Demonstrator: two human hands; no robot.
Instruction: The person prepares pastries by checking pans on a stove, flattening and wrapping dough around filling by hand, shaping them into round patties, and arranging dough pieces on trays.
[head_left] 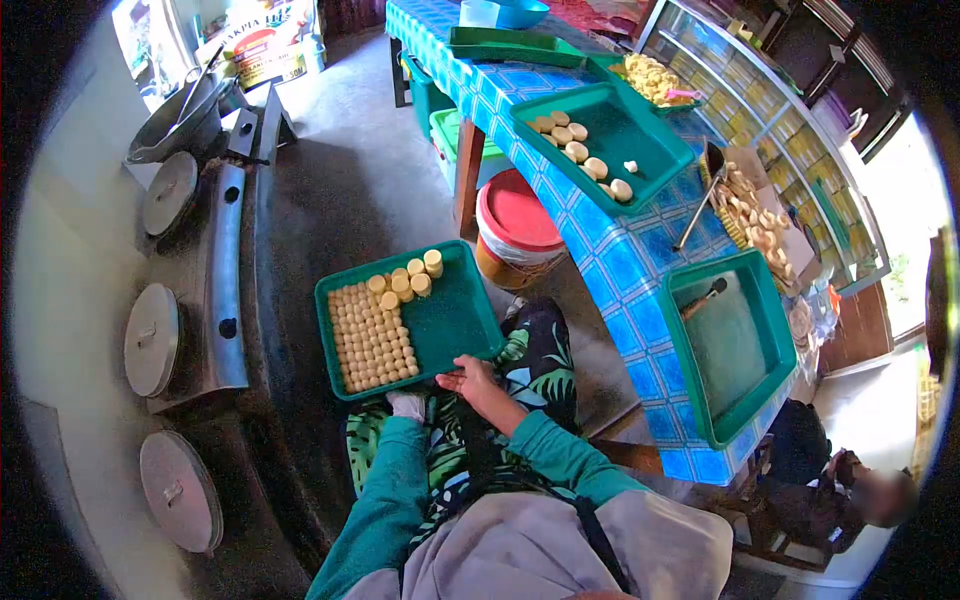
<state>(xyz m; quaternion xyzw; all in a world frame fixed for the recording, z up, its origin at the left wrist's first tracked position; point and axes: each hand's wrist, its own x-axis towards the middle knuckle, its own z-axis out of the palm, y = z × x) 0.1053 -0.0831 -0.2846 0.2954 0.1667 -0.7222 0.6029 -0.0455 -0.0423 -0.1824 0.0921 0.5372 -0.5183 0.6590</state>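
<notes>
A green tray [445, 325] rests near my lap and holds rows of small round pale dough pieces [372, 340]. Several taller stacked pale discs [403, 283] stand at its far side. My left hand [407, 405] is at the tray's near edge, with a white covering showing; its fingers are hidden beneath the rim. Just to the right, my right hand [480, 388] lies against the near rim. Its fingers point left, somewhat apart, and I see nothing held in them.
On the right, a blue checked table [635, 330] bears a green tray with round buns [578, 150], another tray with a brush [705, 298], and a ladle [700, 205]. A red-lidded bucket [520, 210] stands below. Lidded stove openings [152, 340] line the left. A person [810, 480] sits at right.
</notes>
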